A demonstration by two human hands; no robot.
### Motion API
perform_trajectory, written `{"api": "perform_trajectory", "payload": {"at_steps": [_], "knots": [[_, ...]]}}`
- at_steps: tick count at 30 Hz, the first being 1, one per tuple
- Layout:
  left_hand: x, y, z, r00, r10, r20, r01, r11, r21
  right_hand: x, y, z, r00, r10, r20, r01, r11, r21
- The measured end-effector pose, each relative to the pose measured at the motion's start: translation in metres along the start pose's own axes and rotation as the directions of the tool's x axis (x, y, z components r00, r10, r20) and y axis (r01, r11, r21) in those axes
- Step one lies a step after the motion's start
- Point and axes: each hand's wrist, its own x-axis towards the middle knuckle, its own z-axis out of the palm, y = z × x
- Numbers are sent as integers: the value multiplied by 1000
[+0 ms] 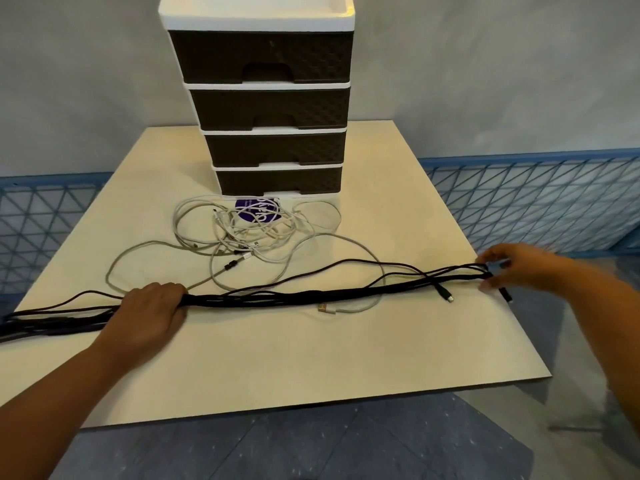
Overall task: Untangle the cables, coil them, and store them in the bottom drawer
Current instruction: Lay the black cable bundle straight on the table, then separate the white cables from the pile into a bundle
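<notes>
A bundle of black cables lies stretched across the table from the left edge to the right edge. My left hand grips the bundle near its left part. At the bundle's right end my right hand pinches the looped ends of the black cables. Behind them a tangle of white and grey cables lies in front of the drawer unit. The bottom drawer is closed.
The brown and white drawer unit stands at the back middle of the beige table. A purple round sticker lies under the white tangle. A blue mesh fence runs behind the table on both sides.
</notes>
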Motion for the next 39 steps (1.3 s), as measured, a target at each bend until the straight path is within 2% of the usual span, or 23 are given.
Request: {"api": "perform_trajectory", "payload": {"at_steps": [3, 6, 9, 13, 22, 27, 30, 33, 36, 39], "knots": [[-2, 3, -2, 1000, -23, -4, 23, 1000, -17, -3, -11, 7, 999, -35, -33, 30, 990, -137], [-3, 5, -6, 999, -32, -25, 32, 999, 8, -14, -28, 33, 977, -160, -139, 140, 980, -144], [-5, 8, -10, 999, -37, -32, 38, 998, 55, -25, -41, 68, 897, -279, -343, 223, 956, -192], [-6, 13, -16, 997, -62, -39, 64, 996, 67, -27, -50, 95, 822, -345, -452, 277, 937, -213], [-9, 11, -19, 999, -52, -15, 53, 995, 80, -31, -58, 102, 783, -350, -514, 283, 937, -207], [-11, 11, -18, 996, -43, -79, 48, 996, 73, -27, -83, 91, 732, -392, -557, 392, 911, -126], [-11, 10, -16, 992, -42, -123, 48, 998, 47, -22, -110, 87, 706, -464, -535, 472, 871, -132], [-11, 8, -13, 986, -56, -158, 60, 998, 23, -8, -139, 88, 750, -483, -452, 458, 872, -171], [-8, 7, -8, 971, -35, -235, 38, 999, 7, 16, -167, 92, 844, -421, -332, 370, 906, -205], [-1, 12, -8, 957, -51, -287, 38, 998, -51, 36, -189, 95, 892, -353, -282, 302, 930, -209]]}}
